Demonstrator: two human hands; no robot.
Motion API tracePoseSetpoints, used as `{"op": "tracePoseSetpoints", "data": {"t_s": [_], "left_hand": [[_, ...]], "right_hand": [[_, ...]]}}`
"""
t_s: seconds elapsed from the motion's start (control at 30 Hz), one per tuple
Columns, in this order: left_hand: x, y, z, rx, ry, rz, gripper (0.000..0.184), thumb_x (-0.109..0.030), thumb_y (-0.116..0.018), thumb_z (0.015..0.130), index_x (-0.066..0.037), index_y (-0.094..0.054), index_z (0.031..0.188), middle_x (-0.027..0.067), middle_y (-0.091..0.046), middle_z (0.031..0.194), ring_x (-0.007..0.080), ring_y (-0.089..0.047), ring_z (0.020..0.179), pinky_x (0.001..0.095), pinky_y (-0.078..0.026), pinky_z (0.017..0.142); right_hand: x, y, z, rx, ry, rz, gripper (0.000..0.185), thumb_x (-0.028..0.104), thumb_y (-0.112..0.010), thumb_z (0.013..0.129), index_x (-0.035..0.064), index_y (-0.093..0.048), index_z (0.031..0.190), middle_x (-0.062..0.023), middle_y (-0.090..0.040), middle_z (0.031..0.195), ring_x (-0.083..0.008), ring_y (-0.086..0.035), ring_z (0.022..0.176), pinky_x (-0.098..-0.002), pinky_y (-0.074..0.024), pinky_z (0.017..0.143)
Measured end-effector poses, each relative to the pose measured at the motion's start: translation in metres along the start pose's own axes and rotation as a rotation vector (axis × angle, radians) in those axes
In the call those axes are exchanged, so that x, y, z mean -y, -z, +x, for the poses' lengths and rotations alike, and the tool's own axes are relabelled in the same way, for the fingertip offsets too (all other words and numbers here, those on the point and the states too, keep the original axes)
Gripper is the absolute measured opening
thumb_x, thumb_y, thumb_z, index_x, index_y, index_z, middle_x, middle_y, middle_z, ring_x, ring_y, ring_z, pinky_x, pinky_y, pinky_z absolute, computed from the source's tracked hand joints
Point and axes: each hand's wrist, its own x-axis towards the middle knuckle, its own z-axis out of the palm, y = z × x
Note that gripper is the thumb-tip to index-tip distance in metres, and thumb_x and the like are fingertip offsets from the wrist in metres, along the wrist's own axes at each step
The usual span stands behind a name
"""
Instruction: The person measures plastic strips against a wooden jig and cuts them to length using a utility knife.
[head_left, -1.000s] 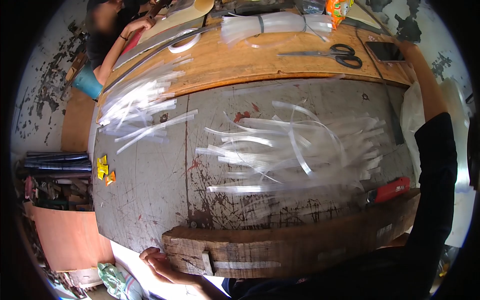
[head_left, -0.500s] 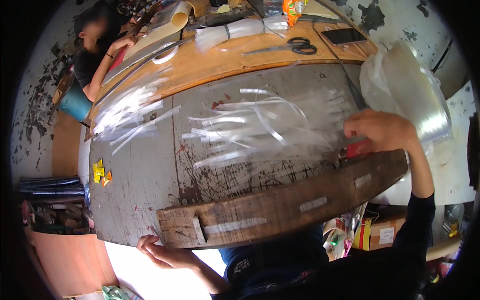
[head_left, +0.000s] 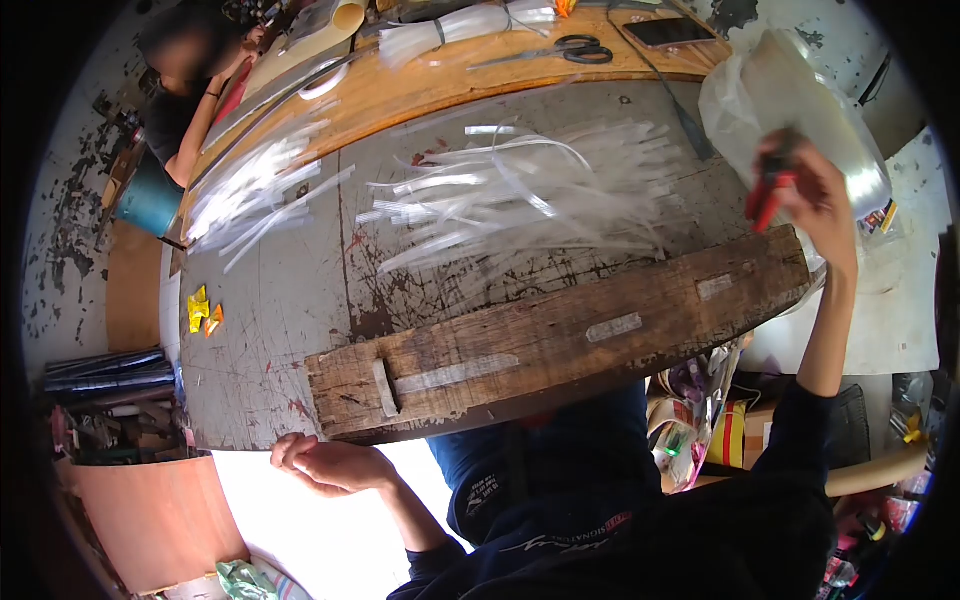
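Note:
My right hand [head_left: 826, 205] is raised above the right end of a worn wooden board [head_left: 545, 345], closed on a red and black tool [head_left: 772, 185]. Motion blur hides what kind of tool it is. At the table's near left edge, beside the board's left end, is my left hand [head_left: 335, 466]. Its fingers are curled in, and no object shows in them. Flat, clear plastic strips [head_left: 530, 195] lie loosely heaped behind the board. A small wooden block [head_left: 385, 388] stands on the board near its left end.
Another bunch of strips [head_left: 255, 185] lies at the left, near yellow wrappers [head_left: 198, 310]. Farther back are a tied strip bundle [head_left: 465, 28], scissors [head_left: 560, 50] and a phone [head_left: 668, 33]. A large plastic-wrapped roll [head_left: 815, 120] stands at the right. Another person [head_left: 178, 115] sits at the far left.
My right hand has lifted off the table with the red and black tool and moved up and right. My left hand stays at the edge, its fingers more curled. The view has tilted downward.

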Motion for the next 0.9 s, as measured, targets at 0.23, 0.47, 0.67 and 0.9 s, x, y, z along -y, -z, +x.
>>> {"op": "tracePoseSetpoints", "data": {"t_s": [0.23, 0.47, 0.67, 0.9], "left_hand": [[-0.031, 0.01, -0.04, 0.022, -0.128, 0.102, 0.018, -0.013, -0.042, 0.083, -0.001, -0.054, 0.078, 0.0046, -0.038, 0.078, 0.0155, -0.044, 0.075, 0.0317, -0.034, 0.076], [-0.081, -0.01, -0.097, 0.491, -0.368, -0.445, 0.012, -0.014, -0.067, 0.065, -0.018, -0.061, 0.074, -0.0041, -0.046, 0.076, 0.0069, -0.045, 0.062, 0.0198, -0.04, 0.054], [-0.099, -0.029, -0.088, 0.959, -0.498, -0.605, 0.014, -0.026, -0.064, 0.076, -0.012, -0.064, 0.075, -0.0021, -0.053, 0.073, 0.0065, -0.052, 0.058, 0.0186, -0.043, 0.053], [-0.099, -0.034, -0.106, 1.223, -0.344, -0.554, 0.008, -0.014, -0.064, 0.073, -0.008, -0.063, 0.079, 0.0004, -0.059, 0.072, 0.01, -0.057, 0.059, 0.0221, -0.043, 0.047]], "right_hand": [[0.047, 0.021, -0.112, -0.83, -0.016, 0.695, 0.031, 0.019, -0.047, 0.083, 0.0005, -0.043, 0.108, -0.0048, -0.043, 0.088, -0.013, -0.04, 0.079, -0.0297, -0.0391, 0.063], [-0.033, -0.048, -0.208, -1.476, -0.576, 0.523, 0.022, 0.018, -0.055, 0.081, 0.0045, -0.057, 0.099, 0.0045, -0.044, 0.068, -0.0041, -0.034, 0.056, -0.0166, -0.0268, 0.049], [-0.061, -0.073, -0.182, -1.413, -0.681, 0.394, 0.018, 0.021, -0.057, 0.083, 0.0048, -0.058, 0.092, 0.0035, -0.042, 0.056, -0.0033, -0.035, 0.046, -0.0182, -0.025, 0.042], [-0.032, -0.103, -0.186, -1.212, -0.818, 0.003, 0.015, 0.017, -0.053, 0.086, 0.0023, -0.056, 0.087, 0.0038, -0.043, 0.061, -0.0024, -0.037, 0.052, -0.0168, -0.0282, 0.045]]}}
